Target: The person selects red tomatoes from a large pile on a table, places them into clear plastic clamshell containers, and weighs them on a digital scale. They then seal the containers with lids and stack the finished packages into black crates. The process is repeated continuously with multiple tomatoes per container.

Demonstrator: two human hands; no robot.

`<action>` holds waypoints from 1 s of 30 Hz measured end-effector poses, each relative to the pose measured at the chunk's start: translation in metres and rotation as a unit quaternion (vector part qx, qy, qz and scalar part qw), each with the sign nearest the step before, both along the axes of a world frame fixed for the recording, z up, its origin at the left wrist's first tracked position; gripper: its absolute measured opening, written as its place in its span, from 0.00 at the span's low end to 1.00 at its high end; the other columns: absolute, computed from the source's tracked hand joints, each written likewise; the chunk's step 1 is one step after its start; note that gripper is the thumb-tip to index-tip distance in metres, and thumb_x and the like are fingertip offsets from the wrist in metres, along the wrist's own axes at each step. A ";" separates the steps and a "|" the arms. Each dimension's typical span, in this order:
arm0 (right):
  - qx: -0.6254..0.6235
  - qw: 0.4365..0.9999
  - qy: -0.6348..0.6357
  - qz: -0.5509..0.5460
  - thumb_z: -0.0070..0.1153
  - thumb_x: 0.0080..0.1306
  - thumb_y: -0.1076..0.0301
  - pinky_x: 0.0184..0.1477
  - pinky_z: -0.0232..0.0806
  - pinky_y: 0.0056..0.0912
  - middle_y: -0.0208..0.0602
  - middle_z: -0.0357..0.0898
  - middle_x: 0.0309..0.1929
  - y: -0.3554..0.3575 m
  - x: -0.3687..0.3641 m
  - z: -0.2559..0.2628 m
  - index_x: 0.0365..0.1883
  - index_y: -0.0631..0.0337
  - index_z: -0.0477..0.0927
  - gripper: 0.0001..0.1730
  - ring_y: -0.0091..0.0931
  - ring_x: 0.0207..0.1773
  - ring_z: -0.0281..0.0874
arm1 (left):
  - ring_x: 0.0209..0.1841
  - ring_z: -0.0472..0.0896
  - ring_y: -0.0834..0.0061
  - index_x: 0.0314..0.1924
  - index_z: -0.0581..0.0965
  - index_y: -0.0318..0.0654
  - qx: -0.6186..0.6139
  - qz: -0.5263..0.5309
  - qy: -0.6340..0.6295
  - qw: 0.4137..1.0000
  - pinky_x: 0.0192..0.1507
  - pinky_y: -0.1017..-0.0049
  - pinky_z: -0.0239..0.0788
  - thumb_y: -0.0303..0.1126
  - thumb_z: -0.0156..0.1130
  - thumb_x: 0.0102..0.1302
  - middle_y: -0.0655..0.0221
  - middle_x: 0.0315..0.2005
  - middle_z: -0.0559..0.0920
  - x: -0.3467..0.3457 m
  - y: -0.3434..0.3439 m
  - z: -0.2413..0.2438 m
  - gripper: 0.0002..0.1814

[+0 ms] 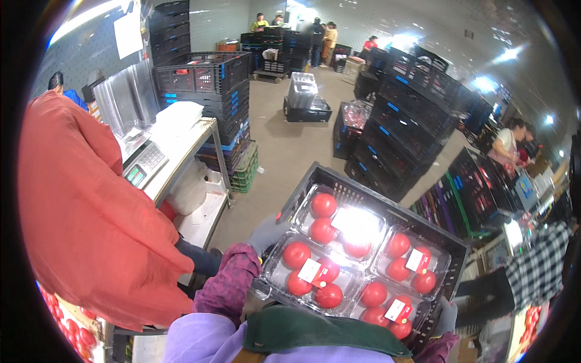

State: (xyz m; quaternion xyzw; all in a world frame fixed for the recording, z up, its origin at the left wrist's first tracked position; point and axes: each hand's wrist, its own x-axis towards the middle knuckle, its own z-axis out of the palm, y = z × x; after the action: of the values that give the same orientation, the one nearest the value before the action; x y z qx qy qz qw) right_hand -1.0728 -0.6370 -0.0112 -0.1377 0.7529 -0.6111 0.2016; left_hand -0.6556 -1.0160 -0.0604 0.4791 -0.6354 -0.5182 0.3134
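Note:
A black plastic crate (460,247) is held in front of my body, tilted in view. My left hand (268,233), in a grey glove, grips its left end. At the opposite end, my right hand (447,317) in a matching glove holds the side wall near the corner. Inside lie several clear plastic clamshell packs of red tomatoes (297,255), most with a white and red label (415,260) on the lid. Glare hides part of the far-left pack. The fingers under the crate's rim are partly hidden.
On my left, a person in a red garment (91,204) stands by a worktable (199,131) with a digital scale (145,163). Stacked black crates (395,131) rise ahead right. A crate of clear containers (308,111) sits on the floor (281,149). A person in a checked shirt (535,263) is at right.

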 end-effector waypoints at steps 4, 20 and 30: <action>-0.067 0.997 0.023 0.000 0.51 0.59 0.71 0.13 0.45 0.23 0.21 0.59 0.08 -0.120 -0.023 -0.007 0.12 0.51 0.65 0.16 0.17 0.09 0.55 | 0.40 0.79 0.68 0.49 0.75 0.29 -0.005 0.040 -0.059 0.997 0.43 0.70 0.69 0.45 0.61 0.57 0.57 0.38 0.81 -0.005 -0.110 0.020 0.27; -0.084 0.995 -0.015 0.059 0.50 0.58 0.71 0.15 0.53 0.23 0.21 0.61 0.11 -0.615 -0.131 -0.033 0.18 0.53 0.69 0.09 0.16 0.12 0.59 | 0.37 0.77 0.79 0.50 0.75 0.30 -0.060 0.168 -0.080 0.981 0.42 0.76 0.69 0.39 0.59 0.62 0.67 0.35 0.81 -0.052 -0.509 -0.025 0.22; -0.104 0.975 -0.095 0.173 0.48 0.62 0.73 0.17 0.56 0.22 0.21 0.65 0.16 -0.924 -0.153 0.008 0.24 0.54 0.72 0.06 0.17 0.16 0.62 | 0.28 0.74 0.83 0.45 0.76 0.34 0.000 0.209 0.045 0.977 0.31 0.79 0.67 0.39 0.60 0.62 0.73 0.28 0.79 -0.060 -0.708 0.026 0.17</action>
State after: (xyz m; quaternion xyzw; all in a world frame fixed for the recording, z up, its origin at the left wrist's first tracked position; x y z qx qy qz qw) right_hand -1.2256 -1.5607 -0.0036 -0.2270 0.6277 -0.6522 0.3593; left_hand -0.7151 -1.7237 -0.0342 0.5771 -0.5069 -0.4622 0.4432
